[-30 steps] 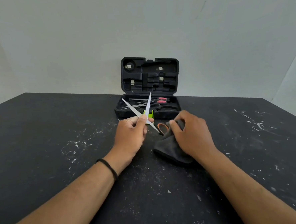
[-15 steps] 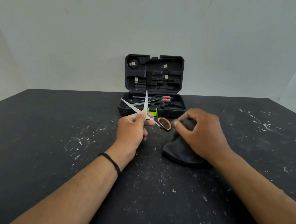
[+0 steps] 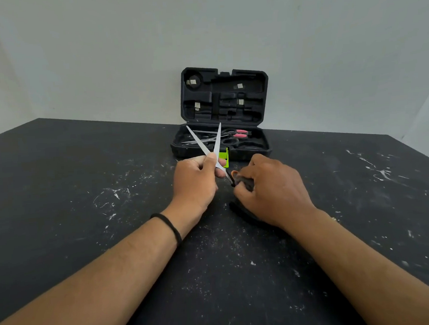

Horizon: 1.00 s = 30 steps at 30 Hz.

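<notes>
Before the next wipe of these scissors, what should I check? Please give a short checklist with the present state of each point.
1. Left hand grips the scissors by the blades: ok.
2. Blade tips point away from the person, toward the tool case: ok.
3. Blades closed: not ok, they are spread in a V.
4. Right hand holds the cloth against the orange handle: ok.
5. Grip clear of the cutting edges: cannot tell.

Tool case (image 3: 258,152) close ahead, flanks free
</notes>
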### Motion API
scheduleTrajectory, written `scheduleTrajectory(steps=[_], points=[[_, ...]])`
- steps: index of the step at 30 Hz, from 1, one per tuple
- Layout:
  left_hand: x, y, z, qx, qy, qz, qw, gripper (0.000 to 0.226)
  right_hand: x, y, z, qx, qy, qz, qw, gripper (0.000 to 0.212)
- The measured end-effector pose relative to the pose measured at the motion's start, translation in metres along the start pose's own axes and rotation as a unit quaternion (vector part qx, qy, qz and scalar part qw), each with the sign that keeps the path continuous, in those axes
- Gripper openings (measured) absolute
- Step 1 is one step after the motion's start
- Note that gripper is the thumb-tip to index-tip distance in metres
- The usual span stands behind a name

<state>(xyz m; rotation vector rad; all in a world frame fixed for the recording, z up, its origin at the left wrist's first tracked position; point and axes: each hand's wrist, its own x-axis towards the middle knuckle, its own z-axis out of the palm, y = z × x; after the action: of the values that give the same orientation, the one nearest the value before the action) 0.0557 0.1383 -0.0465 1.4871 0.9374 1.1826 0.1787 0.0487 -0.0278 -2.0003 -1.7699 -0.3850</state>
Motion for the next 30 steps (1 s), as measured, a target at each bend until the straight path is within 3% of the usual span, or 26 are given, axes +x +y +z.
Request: scheduleTrajectory(steps=[3,5,7,9,10,12,14,16,18,23,26,30], points=[[-0.004,0.002,0.003,0.023,-0.007,0.011,1.0,0.038,0.002,0.001,-0.001,0.016,0.015,0.015,1.0,0.024],[-0.004,0.002,0.003,0.011,-0.02,0.009,1.0,0.037,0.002,0.006,0.001,0.115,0.039,0.038,0.992,0.025],[-0.001,0.002,0.001,-0.008,-0.02,-0.005,1.0,0.038,0.003,0.013,0.0,0.267,0.082,0.097,0.955,0.028],[0.005,0.002,-0.001,-0.042,-0.01,-0.031,0.999,0.038,0.002,0.02,-0.001,0.351,0.13,0.145,0.916,0.026],[0.006,0.002,-0.001,-0.059,-0.009,-0.041,0.997,0.037,0.0,0.02,-0.002,0.351,0.14,0.155,0.913,0.02],[0.006,0.003,-0.001,-0.077,-0.018,-0.047,0.996,0.036,-0.003,0.012,-0.002,0.272,0.111,0.141,0.945,0.013],[0.006,0.003,0.0,-0.091,-0.03,-0.052,0.994,0.035,-0.004,0.004,0.002,0.159,0.046,0.132,0.977,0.038],[0.007,0.004,-0.002,-0.109,-0.043,-0.067,0.991,0.036,0.002,0.007,0.008,0.114,0.059,0.144,0.981,0.034],[0.007,0.005,-0.004,-0.119,-0.057,-0.076,0.988,0.037,0.005,0.014,0.007,0.115,0.082,0.163,0.976,0.024],[0.002,0.006,0.001,-0.063,-0.088,-0.053,0.993,0.041,0.0,0.014,0.0,0.199,0.185,0.156,0.95,0.022],[-0.001,0.005,0.002,-0.052,-0.112,-0.032,0.992,0.047,-0.001,0.0,-0.003,0.233,0.223,0.099,0.941,0.024],[-0.004,0.006,0.003,-0.015,-0.108,-0.006,0.994,0.048,-0.001,-0.009,0.007,0.197,0.186,-0.006,0.963,0.018]])
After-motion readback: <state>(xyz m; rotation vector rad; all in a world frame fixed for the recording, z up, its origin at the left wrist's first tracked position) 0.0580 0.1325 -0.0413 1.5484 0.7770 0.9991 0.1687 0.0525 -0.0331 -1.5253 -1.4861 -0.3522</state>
